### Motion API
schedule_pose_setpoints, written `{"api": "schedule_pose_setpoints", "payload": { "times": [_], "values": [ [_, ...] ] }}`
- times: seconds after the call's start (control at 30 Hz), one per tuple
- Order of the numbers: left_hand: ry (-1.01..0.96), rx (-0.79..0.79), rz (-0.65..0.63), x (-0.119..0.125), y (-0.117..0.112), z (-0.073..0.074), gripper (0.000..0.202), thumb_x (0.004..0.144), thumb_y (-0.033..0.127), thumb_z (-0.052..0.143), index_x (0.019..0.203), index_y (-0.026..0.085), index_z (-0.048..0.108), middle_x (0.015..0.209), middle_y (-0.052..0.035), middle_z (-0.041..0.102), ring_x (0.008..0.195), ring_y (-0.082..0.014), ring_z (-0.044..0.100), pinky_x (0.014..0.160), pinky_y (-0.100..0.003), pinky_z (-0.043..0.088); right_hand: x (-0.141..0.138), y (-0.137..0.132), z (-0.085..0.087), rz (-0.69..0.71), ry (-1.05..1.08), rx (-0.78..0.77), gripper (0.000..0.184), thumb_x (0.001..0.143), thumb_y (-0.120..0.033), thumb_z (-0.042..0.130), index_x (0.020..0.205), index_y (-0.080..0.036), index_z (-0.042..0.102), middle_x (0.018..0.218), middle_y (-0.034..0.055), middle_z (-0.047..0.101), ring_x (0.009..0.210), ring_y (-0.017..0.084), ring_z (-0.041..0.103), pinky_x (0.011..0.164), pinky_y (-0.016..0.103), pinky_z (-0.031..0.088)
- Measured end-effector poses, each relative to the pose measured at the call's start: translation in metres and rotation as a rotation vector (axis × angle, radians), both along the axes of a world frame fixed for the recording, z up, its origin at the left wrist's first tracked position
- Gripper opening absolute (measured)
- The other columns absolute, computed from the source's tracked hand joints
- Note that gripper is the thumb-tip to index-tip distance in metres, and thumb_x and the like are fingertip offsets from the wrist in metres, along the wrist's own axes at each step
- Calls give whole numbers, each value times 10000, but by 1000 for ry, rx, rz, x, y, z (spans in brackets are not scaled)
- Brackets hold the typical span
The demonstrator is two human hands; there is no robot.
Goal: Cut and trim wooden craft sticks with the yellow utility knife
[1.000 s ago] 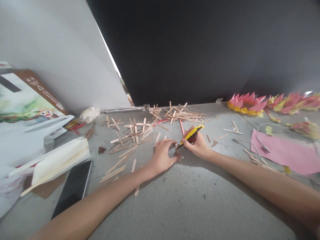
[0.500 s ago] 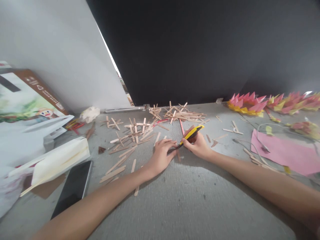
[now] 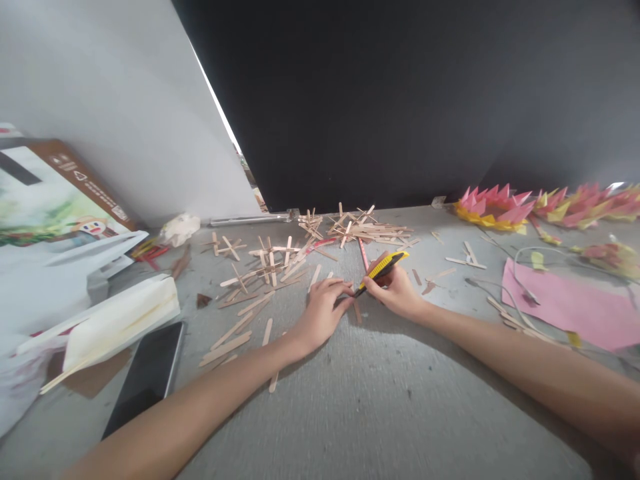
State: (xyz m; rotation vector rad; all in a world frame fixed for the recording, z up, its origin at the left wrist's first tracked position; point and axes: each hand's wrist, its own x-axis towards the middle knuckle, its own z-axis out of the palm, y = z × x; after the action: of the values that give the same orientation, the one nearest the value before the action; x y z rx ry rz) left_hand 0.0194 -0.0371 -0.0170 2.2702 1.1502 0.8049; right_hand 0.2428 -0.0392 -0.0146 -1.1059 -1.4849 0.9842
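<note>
My right hand (image 3: 397,292) is closed around a yellow and black utility knife (image 3: 384,270), held slanted like a pen with its tip down to the left. The tip meets the fingertips of my left hand (image 3: 325,307), which rests on the grey table. Its thumb and forefinger are pinched together at a wooden craft stick, mostly covered by the fingers. Just below the tip lies a short stick piece (image 3: 357,312). Beyond my hands, a red strip with pale marks (image 3: 363,253) points toward the knife.
Loose craft sticks (image 3: 230,347) and crossed stick pieces (image 3: 273,260) spread to the left, with a pile (image 3: 380,231) behind. A phone (image 3: 145,373) lies by my left forearm. Pink paper (image 3: 565,307), a cable (image 3: 520,283) and pink-yellow paper crowns (image 3: 495,213) lie right. A black panel (image 3: 400,100) stands behind.
The dark strip stretching from the knife across the left fingertips is gone from view, and the left thumb has shifted slightly toward the knife tip. The rest looks the same.
</note>
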Motion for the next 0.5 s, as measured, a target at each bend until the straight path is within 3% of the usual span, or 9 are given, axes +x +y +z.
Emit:
{"api": "schedule_pose_setpoints", "payload": {
  "times": [0.23, 0.5],
  "values": [
    [-7, -10, -4, 0, -2, 6, 55, 1030, 238, 697, 978, 249, 713, 1300, -53, 775, 1325, -288, 672, 1181, -539, 462, 0, 2, -2, -14, -16, 23, 298, 881, -457, 750, 875, -222, 567, 729, 0, 626, 619, 149, 578, 535, 264, 477],
    [-16, -1, -9, 0, 0, 0, 48, 1022, 226, 715, 978, 240, 703, 1313, -59, 773, 1337, -288, 662, 1175, -536, 451, 0, 1, 2, -27, -41, 32, 303, 858, -465, 748, 858, -229, 559, 708, 5, 618, 621, 159, 574, 529, 267, 476]
  ]
}}
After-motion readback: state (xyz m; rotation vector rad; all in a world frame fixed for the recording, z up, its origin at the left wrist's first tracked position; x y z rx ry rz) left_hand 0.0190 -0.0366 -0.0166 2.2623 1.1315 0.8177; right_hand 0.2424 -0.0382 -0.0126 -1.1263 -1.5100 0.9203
